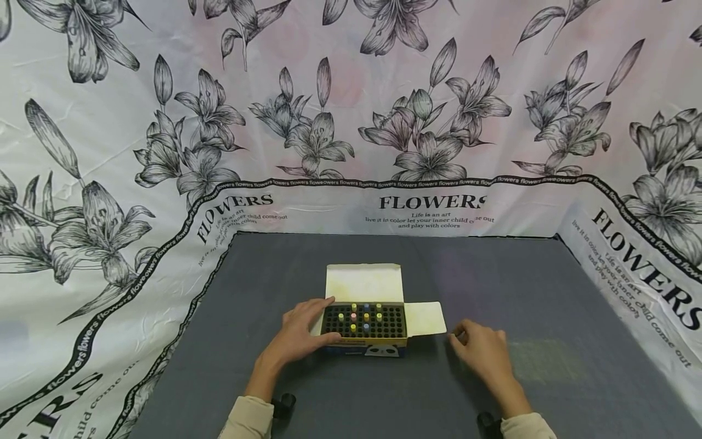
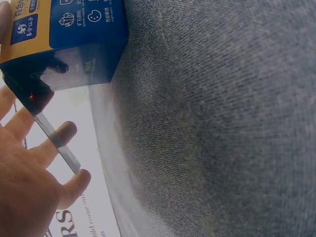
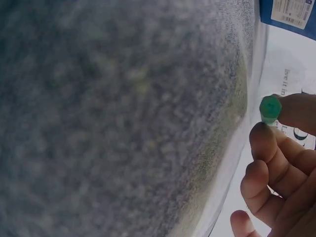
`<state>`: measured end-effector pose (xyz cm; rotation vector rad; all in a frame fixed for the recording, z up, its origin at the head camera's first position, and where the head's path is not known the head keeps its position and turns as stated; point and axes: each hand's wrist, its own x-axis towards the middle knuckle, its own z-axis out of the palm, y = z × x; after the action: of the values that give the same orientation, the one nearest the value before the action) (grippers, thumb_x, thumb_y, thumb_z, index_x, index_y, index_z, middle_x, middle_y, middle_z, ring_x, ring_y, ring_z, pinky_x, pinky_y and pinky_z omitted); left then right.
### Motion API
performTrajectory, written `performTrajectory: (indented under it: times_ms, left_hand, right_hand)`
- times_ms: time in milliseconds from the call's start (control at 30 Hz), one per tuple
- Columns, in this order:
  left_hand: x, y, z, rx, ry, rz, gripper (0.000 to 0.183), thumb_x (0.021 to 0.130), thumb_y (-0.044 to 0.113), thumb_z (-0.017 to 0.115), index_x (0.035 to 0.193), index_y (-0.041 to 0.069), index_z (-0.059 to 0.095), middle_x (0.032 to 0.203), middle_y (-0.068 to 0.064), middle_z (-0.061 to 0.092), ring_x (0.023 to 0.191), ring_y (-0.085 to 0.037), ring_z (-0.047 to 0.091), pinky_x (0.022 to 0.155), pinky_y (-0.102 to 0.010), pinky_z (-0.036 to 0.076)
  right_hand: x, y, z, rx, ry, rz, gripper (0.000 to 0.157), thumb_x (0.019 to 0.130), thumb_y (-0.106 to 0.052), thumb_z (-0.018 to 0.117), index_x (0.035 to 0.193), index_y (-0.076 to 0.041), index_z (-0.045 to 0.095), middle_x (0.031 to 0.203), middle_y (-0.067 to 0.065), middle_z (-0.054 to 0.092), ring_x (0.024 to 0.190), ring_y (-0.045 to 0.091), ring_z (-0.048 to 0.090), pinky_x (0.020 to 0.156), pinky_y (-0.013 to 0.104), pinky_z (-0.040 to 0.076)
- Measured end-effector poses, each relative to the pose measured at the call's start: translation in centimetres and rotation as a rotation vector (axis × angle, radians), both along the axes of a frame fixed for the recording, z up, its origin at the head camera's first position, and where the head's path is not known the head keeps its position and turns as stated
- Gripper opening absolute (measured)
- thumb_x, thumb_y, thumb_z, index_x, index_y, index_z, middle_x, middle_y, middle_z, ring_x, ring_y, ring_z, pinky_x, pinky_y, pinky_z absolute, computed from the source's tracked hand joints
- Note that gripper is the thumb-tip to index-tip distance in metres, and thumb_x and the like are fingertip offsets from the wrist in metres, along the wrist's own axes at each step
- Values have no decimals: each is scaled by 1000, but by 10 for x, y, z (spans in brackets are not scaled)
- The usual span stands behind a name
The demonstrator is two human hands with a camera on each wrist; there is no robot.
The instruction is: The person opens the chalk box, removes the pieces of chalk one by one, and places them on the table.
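Observation:
An open chalk box [image 1: 365, 344], dark blue and yellow with a panda print, stands on the grey cloth, its black holder full of small holes. Several coloured chalk sticks [image 1: 366, 317], yellow, blue and pink, poke up from the middle holes. My left hand [image 1: 298, 329] grips the box's left end, thumb along the front corner and fingers spread behind the side flap [image 2: 58, 143]. To the right of the box, my right hand [image 1: 482, 350] pinches a green chalk stick [image 3: 270, 107] between thumb and forefinger, its hexagonal end showing in the right wrist view.
The white lid [image 1: 364, 282] stands up at the box's back, and a right side flap [image 1: 426, 318] sticks out towards my right hand. Grey cloth [image 1: 263, 268] covers the table. A flower-printed sheet [image 1: 307, 207] rises behind and along both sides. A faint yellowish patch [image 1: 545, 360] marks the cloth at right.

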<state>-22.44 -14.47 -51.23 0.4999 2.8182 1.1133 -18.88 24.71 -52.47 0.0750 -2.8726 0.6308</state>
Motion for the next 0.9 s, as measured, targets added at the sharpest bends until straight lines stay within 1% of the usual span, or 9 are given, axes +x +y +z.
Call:
performTrajectory:
  times_ms: [200, 400, 633, 767, 900]
  left_hand:
    - [0, 0, -1, 8, -13, 0, 80, 86, 53, 78, 155, 32, 44, 157, -5, 46, 149, -34, 35, 117, -70, 16]
    - [-1, 0, -1, 6, -15, 4, 80, 86, 54, 78, 155, 33, 44, 158, -4, 46, 149, -33, 35, 117, -69, 16]
    - [-1, -1, -2, 5, -16, 4, 81, 85, 55, 78, 155, 33, 44, 158, -4, 46, 149, -33, 35, 116, -69, 17]
    - [-1, -1, -2, 3, -11, 3, 80, 85, 55, 78, 155, 34, 44, 158, -4, 46, 149, -33, 36, 116, -69, 18]
    - [0, 0, -2, -7, -1, 9, 81, 85, 55, 78, 155, 33, 44, 158, -5, 46, 148, -33, 37, 116, -69, 19]
  right_hand:
    - [-1, 0, -2, 26, -65, 6, 18, 88, -25, 78, 94, -9, 73, 76, 1, 75, 65, 17, 65, 69, 42, 36]
    - [-1, 1, -3, 49, -79, 24, 16, 86, -23, 81, 92, -11, 72, 74, 0, 74, 65, 17, 64, 68, 42, 36]
    - [-1, 0, -1, 46, -111, 27, 19, 87, -25, 80, 95, -10, 73, 75, 0, 72, 64, 16, 61, 67, 40, 34]
    - [-1, -1, 2, 26, -89, 12, 21, 88, -26, 78, 99, -9, 74, 71, -1, 70, 63, 17, 60, 68, 42, 34]
    - [-1, 0, 8, -14, -44, 0, 29, 89, -26, 77, 110, -7, 73, 71, -2, 69, 64, 16, 60, 72, 46, 36]
